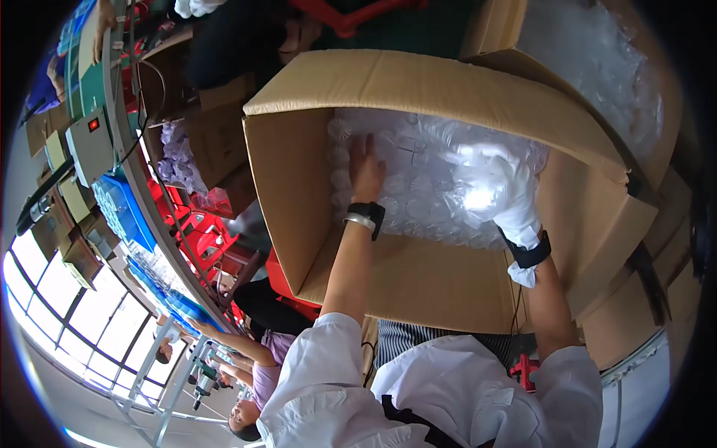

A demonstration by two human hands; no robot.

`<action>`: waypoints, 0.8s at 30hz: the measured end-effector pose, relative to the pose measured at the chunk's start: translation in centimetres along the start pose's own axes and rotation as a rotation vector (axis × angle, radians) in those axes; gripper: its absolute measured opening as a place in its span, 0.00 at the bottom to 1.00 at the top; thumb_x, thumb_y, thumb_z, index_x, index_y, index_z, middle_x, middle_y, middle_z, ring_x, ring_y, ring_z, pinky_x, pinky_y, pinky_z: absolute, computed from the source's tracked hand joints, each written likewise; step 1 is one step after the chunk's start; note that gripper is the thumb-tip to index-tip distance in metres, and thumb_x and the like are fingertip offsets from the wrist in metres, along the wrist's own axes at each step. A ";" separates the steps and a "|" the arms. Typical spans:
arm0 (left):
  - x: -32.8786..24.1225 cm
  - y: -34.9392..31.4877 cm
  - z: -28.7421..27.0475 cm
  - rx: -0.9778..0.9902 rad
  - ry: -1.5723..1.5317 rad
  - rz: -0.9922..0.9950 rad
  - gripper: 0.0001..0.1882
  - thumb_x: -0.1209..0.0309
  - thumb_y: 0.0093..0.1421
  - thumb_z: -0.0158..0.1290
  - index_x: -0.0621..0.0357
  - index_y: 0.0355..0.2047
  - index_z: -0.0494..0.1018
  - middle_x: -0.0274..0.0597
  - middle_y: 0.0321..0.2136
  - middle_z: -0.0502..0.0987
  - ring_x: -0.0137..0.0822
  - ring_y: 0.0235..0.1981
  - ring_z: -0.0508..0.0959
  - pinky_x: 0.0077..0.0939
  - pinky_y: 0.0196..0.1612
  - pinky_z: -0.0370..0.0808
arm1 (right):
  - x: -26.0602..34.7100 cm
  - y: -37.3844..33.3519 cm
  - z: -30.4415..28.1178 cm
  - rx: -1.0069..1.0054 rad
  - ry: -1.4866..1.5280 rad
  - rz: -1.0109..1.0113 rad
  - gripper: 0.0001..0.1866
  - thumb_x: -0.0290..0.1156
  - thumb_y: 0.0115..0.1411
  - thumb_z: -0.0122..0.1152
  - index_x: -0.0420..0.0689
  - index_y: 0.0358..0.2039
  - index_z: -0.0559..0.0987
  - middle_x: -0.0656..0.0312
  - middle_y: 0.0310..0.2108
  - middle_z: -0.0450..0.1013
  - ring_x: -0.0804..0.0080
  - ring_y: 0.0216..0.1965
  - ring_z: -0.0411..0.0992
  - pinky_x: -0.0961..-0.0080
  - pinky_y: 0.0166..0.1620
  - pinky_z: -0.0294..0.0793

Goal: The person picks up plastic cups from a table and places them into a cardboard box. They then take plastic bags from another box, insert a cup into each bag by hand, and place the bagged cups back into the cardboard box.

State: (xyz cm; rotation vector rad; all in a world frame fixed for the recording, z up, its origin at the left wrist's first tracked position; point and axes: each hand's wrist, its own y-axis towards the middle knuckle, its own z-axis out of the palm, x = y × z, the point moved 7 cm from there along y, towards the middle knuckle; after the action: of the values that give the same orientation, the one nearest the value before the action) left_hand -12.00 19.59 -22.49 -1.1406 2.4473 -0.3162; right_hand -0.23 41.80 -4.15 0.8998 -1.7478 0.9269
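A large cardboard box [290,201] stands in front of me with its top flaps folded outward. Clear, round, ribbed plastic pieces [418,201] lie packed in rows inside it. My left hand [366,175], bare, reaches into the box's left part; its fingers are stretched out over the pieces. In a white glove, my right hand [519,198] is at the box's right side, its fingers curled around a clear plastic piece [472,178]. Strong glare there hides that piece's exact shape. Dark bands circle both my wrists.
Another cardboard box [499,33] with clear plastic items in it stands at the far right. A long workbench [175,224] with blue trays [131,213] runs along the left. A co-worker in a purple shirt [276,351] sits at it. Red stools [205,239] stand beneath.
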 end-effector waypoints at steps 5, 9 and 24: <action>-0.9 0.4 -2.7 -0.056 -0.671 -0.165 0.35 0.76 0.42 0.58 0.64 0.53 0.59 0.54 0.50 0.62 0.50 0.54 0.61 0.35 0.55 0.61 | -5.3 -2.5 4.5 0.037 0.435 0.225 0.22 0.24 0.42 0.66 0.38 0.40 0.72 0.53 0.44 0.71 0.68 0.42 0.72 0.80 0.41 0.71; -2.8 -2.0 -9.5 -0.086 -1.160 -0.132 0.36 0.80 0.41 0.57 0.62 0.53 0.57 0.53 0.49 0.63 0.51 0.51 0.63 0.35 0.53 0.63 | -6.4 -1.7 9.0 0.041 0.470 0.518 0.18 0.22 0.45 0.63 0.39 0.39 0.74 0.57 0.42 0.73 0.72 0.40 0.72 0.80 0.41 0.71; -1.6 -2.8 -7.9 -0.030 -0.568 0.159 0.27 0.82 0.52 0.44 0.52 0.54 0.59 0.51 0.44 0.68 0.50 0.44 0.71 0.34 0.44 0.71 | -15.4 -0.4 17.0 -0.098 0.261 0.068 0.11 0.31 0.53 0.56 0.41 0.37 0.74 0.62 0.29 0.73 0.77 0.31 0.72 0.83 0.36 0.70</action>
State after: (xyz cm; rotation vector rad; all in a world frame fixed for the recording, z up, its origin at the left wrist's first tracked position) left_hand -12.84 19.28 -14.05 -0.8859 2.0202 0.0881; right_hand -1.89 29.30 -23.30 0.6295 -1.5920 0.9488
